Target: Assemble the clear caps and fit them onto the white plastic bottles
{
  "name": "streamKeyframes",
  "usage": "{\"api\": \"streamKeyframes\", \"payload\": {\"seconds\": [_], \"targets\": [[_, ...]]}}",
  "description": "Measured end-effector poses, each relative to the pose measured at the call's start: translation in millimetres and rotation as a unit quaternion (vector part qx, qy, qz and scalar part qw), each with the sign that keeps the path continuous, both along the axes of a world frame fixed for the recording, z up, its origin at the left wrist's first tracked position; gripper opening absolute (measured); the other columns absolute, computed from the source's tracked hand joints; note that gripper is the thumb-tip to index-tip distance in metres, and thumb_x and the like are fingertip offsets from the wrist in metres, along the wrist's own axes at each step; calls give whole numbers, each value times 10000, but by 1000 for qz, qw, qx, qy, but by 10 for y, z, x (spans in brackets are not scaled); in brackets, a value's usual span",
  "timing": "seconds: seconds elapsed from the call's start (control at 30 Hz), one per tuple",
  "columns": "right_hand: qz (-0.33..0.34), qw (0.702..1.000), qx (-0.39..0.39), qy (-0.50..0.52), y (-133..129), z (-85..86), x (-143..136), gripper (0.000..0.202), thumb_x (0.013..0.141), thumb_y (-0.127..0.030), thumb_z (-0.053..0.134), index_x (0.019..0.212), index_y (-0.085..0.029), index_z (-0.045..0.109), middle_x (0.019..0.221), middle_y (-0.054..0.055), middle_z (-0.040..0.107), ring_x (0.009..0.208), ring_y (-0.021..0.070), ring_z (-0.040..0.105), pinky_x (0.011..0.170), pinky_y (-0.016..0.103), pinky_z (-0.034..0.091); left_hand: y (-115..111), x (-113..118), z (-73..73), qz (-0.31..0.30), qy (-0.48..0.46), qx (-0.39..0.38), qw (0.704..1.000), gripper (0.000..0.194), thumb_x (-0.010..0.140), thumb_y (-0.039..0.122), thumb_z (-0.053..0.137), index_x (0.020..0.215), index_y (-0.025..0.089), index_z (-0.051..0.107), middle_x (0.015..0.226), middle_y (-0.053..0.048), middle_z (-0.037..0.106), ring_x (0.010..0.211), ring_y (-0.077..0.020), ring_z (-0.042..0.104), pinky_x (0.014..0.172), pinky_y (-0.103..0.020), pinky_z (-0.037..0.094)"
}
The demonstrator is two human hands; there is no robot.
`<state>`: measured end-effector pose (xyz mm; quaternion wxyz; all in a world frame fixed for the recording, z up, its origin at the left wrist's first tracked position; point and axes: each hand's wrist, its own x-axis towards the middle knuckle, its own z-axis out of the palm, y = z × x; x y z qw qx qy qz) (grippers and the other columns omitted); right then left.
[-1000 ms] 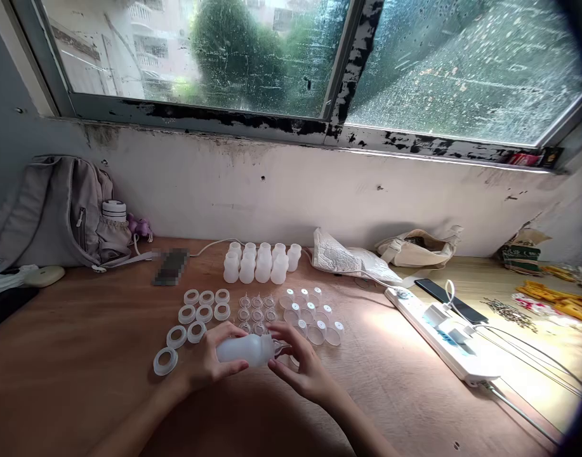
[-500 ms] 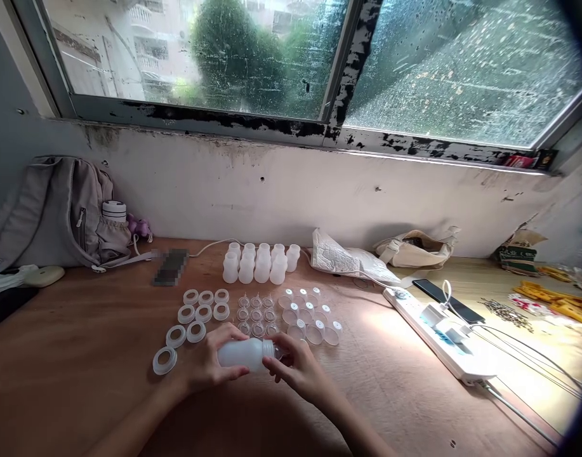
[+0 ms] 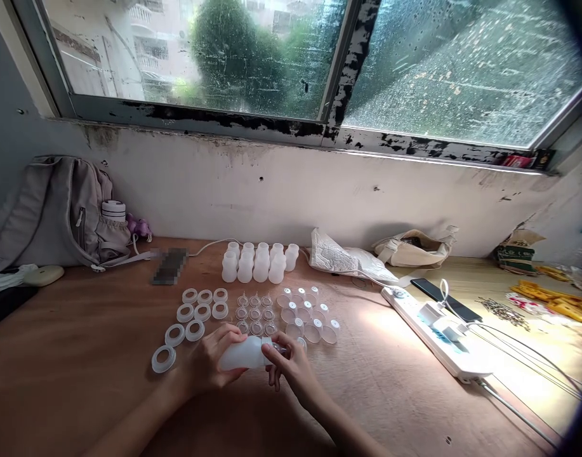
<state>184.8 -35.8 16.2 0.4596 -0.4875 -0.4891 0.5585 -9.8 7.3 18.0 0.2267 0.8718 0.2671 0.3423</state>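
Note:
My left hand (image 3: pixel 219 355) is closed around the body of a frosted white baby bottle (image 3: pixel 240 354), held on its side just above the table with its neck to the right. My right hand (image 3: pixel 291 365) pinches a pale screw ring (image 3: pixel 266 343) at the neck. A clear nipple sticks out past the ring, partly hidden by the fingers. Beyond my hands lie several loose white rings (image 3: pixel 185 312), rows of clear nipples (image 3: pixel 255 314) and clear domed caps (image 3: pixel 312 331). Frosted bottles (image 3: pixel 261 268) stand upright in a cluster behind them.
A white power strip (image 3: pixel 438 336) with plugs and cables lies at the right, beside a dark phone (image 3: pixel 445 299). A white padded pouch (image 3: pixel 336 254) and a cream bag (image 3: pixel 412 247) rest by the wall. At the far left stands a grey backpack (image 3: pixel 57 209).
My right fingers have shifted their grip around the bottle's neck, and more of the ring and nipple shows. The bottle has tilted slightly, its neck end rising a little.

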Motion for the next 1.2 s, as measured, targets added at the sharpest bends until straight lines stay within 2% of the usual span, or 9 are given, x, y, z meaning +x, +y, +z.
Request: {"api": "streamKeyframes", "payload": {"seconds": [0.1, 0.23, 0.37, 0.43, 0.63, 0.8, 0.9, 1.03, 1.2], "targets": [[11, 999, 29, 20, -4, 55, 10, 404, 701, -486, 568, 913, -160, 461, 520, -46, 505, 340, 80, 456, 322, 186, 346, -44, 94, 89, 25, -38, -209, 977, 385, 635, 344, 641, 966, 195, 514, 880, -46, 589, 759, -185, 574, 627, -271, 472], [25, 995, 94, -6, -66, 137, 33, 434, 678, -439, 608, 1000, -194, 451, 641, -29, 504, 456, 74, 449, 397, 184, 347, -104, 204, 107, -69, -101, -499, 858, 424, 628, 422, 598, 945, 148, 535, 716, -27, 582, 539, -130, 548, 406, -192, 390], [39, 982, 171, -74, -128, 126, 53, 341, 682, -481, 552, 815, -176, 477, 622, -15, 496, 531, 100, 442, 470, 212, 334, -147, 245, 70, -163, -81, -619, 764, 404, 641, 446, 559, 870, 114, 579, 683, -42, 591, 458, -100, 514, 358, -177, 349], [14, 971, 202, -126, -139, 92, 60, 328, 696, -491, 512, 758, -171, 472, 583, -19, 472, 501, 97, 409, 456, 218, 305, -164, 250, 60, -165, -71, -614, 769, 377, 631, 410, 593, 870, 119, 584, 673, -27, 583, 471, -97, 513, 379, -178, 358], [-31, 947, 229, -223, -137, 37, 82, 296, 756, -469, 427, 715, -180, 481, 572, 3, 481, 516, 131, 439, 496, 252, 329, -255, 266, 88, -94, -69, -506, 855, 332, 619, 358, 641, 863, 143, 576, 620, 18, 536, 499, -91, 479, 446, -191, 358], [-37, 958, 196, -207, -116, 57, 61, 323, 786, -482, 389, 677, -188, 466, 551, -2, 451, 506, 129, 418, 476, 248, 325, -352, 280, 206, -58, -16, -315, 947, 302, 685, 290, 583, 969, 188, 570, 798, -19, 596, 663, -153, 534, 591, -238, 413], [-40, 965, 181, -187, -93, 63, 31, 317, 773, -486, 427, 700, -182, 484, 580, -3, 461, 530, 123, 419, 486, 236, 330, -355, 285, 224, -36, -12, -231, 972, 332, 697, 281, 568, 1018, 199, 548, 903, -44, 608, 766, -184, 556, 684, -263, 430], [-31, 969, 181, -163, -45, 95, 75, 290, 747, -449, 513, 871, -187, 519, 586, -28, 424, 526, 107, 384, 478, 221, 304, -303, 278, 188, -14, -55, -257, 965, 346, 690, 329, 591, 1006, 195, 545, 907, -39, 609, 785, -192, 560, 679, -266, 434], [-116, 960, 202, -154, 79, 294, 444, 296, 770, -446, 495, 925, -193, 502, 555, -54, 325, 484, 92, 318, 439, 215, 250, -215, 270, 88, 30, -188, -424, 885, 327, 744, 456, 510, 831, 141, 502, 714, -20, 538, 615, -143, 533, 491, -220, 408]]}}
